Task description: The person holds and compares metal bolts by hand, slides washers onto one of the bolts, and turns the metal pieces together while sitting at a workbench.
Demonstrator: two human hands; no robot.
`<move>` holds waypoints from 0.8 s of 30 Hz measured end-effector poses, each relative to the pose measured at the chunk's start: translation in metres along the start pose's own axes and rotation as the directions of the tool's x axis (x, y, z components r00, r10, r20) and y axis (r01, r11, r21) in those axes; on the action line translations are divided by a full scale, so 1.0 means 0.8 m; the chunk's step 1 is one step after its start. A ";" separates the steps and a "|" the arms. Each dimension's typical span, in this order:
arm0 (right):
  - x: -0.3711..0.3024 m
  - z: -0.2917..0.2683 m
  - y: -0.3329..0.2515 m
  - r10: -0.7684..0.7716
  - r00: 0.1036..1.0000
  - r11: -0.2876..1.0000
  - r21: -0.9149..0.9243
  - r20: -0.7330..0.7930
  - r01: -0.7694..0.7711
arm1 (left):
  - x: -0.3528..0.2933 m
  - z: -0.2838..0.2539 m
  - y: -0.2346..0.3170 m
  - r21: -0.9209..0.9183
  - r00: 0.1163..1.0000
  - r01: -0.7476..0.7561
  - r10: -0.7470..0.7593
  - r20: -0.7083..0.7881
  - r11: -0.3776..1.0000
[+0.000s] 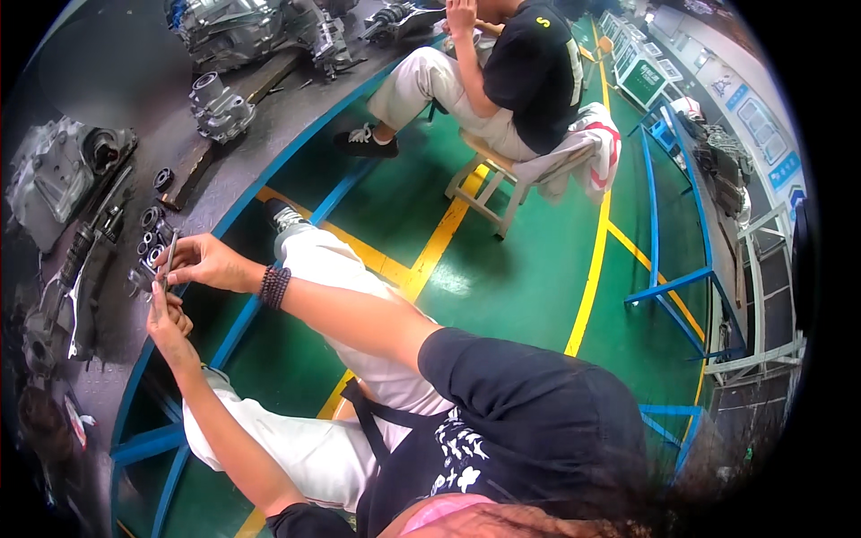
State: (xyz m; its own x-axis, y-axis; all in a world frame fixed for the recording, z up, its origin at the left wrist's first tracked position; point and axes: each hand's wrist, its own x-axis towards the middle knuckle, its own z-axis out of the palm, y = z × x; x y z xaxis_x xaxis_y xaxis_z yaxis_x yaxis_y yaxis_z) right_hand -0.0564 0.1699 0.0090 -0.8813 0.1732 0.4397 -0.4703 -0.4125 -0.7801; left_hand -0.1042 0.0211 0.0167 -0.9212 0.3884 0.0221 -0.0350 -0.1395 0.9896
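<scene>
Dark sleeve (pixel 529 403); both hands' fingers (pixel 179 260) pinch metal rod (pixel 169 255)

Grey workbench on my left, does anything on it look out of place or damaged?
Nothing looks damaged or spilled. Grey cast metal housings and small dark metal rings lie loosely scattered on the grey workbench; both hands pinch a thin metal rod.
</scene>
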 end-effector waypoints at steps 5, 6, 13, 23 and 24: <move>0.000 0.000 0.002 0.006 1.000 1.000 0.002 0.019 -0.006 | 0.003 0.004 0.002 -0.048 0.998 0.048 -0.050 -0.034 0.998; -0.001 -0.001 0.003 0.013 1.000 0.999 0.041 0.001 -0.013 | 0.005 0.003 -0.001 0.027 0.998 0.030 -0.028 -0.059 0.999; 0.002 -0.001 0.007 0.002 0.999 1.000 -0.023 -0.045 -0.003 | 0.007 0.003 -0.015 0.344 0.866 -0.484 0.498 0.052 0.805; 0.000 -0.003 -0.004 0.061 0.998 0.998 -0.014 -0.025 -0.062 | 0.002 -0.005 -0.004 0.366 0.918 -0.394 0.378 0.118 0.843; 0.000 -0.002 -0.004 0.054 0.998 0.998 0.025 -0.029 -0.054 | 0.003 -0.003 -0.006 0.398 0.888 -0.453 0.442 0.126 0.798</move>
State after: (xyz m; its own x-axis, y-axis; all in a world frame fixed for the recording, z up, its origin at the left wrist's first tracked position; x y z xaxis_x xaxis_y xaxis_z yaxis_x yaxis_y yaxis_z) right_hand -0.0546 0.1728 0.0107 -0.9065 0.1763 0.3837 -0.4212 -0.4432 -0.7913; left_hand -0.1072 0.0201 0.0115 -0.7848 0.3983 0.4749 0.5439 0.0750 0.8358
